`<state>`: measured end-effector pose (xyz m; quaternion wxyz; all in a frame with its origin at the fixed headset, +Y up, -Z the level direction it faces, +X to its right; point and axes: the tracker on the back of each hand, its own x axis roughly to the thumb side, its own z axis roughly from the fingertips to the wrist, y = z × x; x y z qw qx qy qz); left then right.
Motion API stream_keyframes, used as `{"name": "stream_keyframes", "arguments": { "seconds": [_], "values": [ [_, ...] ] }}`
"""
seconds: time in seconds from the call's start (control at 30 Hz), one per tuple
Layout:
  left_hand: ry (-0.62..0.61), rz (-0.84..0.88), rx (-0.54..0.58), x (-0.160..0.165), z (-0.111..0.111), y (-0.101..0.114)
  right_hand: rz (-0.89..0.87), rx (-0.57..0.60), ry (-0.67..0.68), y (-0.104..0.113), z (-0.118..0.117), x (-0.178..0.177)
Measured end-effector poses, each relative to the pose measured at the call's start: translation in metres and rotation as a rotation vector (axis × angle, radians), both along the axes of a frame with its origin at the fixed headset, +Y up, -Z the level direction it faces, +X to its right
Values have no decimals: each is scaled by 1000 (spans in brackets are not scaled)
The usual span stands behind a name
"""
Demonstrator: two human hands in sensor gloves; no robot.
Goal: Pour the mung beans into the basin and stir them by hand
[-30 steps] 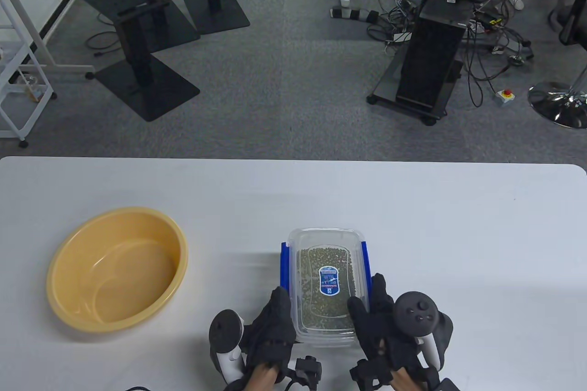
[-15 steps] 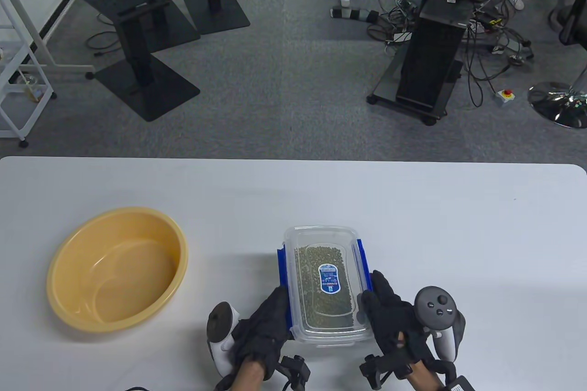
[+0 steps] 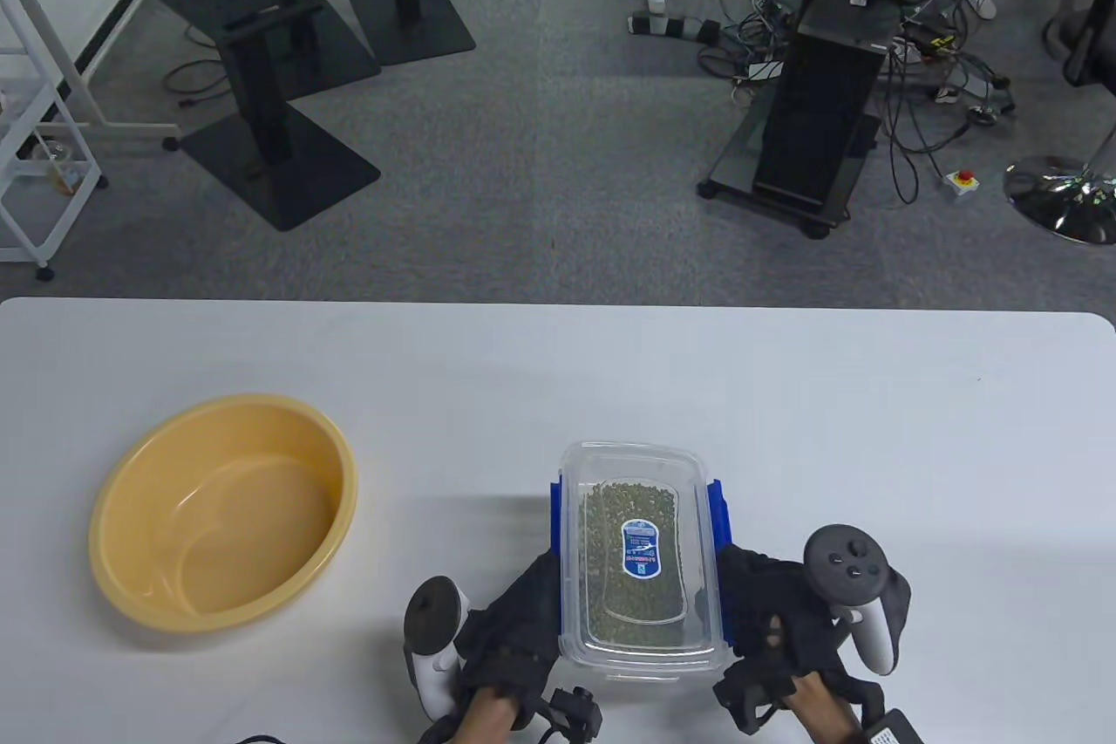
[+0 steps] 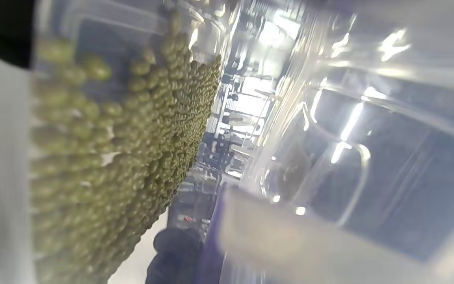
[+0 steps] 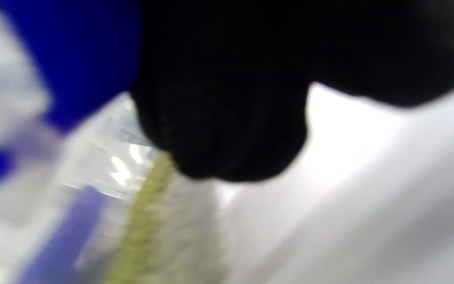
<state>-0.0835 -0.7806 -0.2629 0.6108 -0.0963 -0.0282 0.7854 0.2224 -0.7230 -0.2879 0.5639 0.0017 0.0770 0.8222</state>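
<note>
A clear lidded box (image 3: 639,561) with blue side latches and a label on the lid holds green mung beans (image 3: 610,517). It sits near the table's front edge. My left hand (image 3: 534,600) grips its left side and my right hand (image 3: 748,591) grips its right side at the blue latch (image 3: 717,517). The empty yellow basin (image 3: 222,508) stands apart on the left. In the left wrist view the mung beans (image 4: 124,150) press against the clear wall. The right wrist view is blurred, with a black gloved fingertip (image 5: 227,98) against the blue latch (image 5: 73,59).
The white table (image 3: 785,395) stretches behind and to the right of the box. Beyond its far edge are a grey carpet, black stand bases (image 3: 279,160) and a computer cart (image 3: 819,116) with cables.
The box has shifted to the right and slightly toward me between both hands. My right hand's fingers went from over the lid down to the right side latch.
</note>
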Motion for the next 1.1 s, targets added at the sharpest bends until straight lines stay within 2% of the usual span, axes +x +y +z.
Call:
{"name": "stream_keyframes", "arguments": {
  "seconds": [0.07,0.17,0.2,0.27,0.33,0.37,0.43,0.5,0.53,0.63,0.7,0.77,0.83,0.9,1.0,1.1],
  "values": [
    [-4,65,10,0,-1,1,-215,-37,14,-8,-2,2],
    [20,55,12,-3,0,3,-473,-309,108,-31,-6,3],
    [25,44,12,-4,0,3,-517,-381,155,-38,-5,1],
    [15,35,6,-6,-1,2,-467,-397,124,-41,-6,3],
    [23,31,4,-5,0,1,-298,-337,115,-34,-7,3],
    [35,19,-1,-5,0,1,-144,-254,90,-26,-7,3],
    [30,16,-4,-5,-1,0,-12,-122,24,-11,-3,2],
    [43,-9,-11,-5,0,-1,39,14,-32,2,2,-3],
    [54,-27,-17,-6,0,-2,43,51,-5,5,2,-7],
    [75,-29,-29,-5,1,-5,-23,16,92,6,7,-18],
    [100,-67,-42,-4,3,-7,-4,17,136,6,11,-28],
    [112,-81,-60,-3,3,-7,137,77,113,9,17,-37],
    [105,-63,-63,-4,3,-6,329,213,33,16,22,-41],
    [122,-91,-62,-5,3,-5,425,332,-16,24,26,-43],
    [143,-105,-66,-9,2,-6,387,434,-91,38,31,-40],
    [153,-120,-70,-10,1,-6,206,416,-64,49,31,-37]
  ]
}}
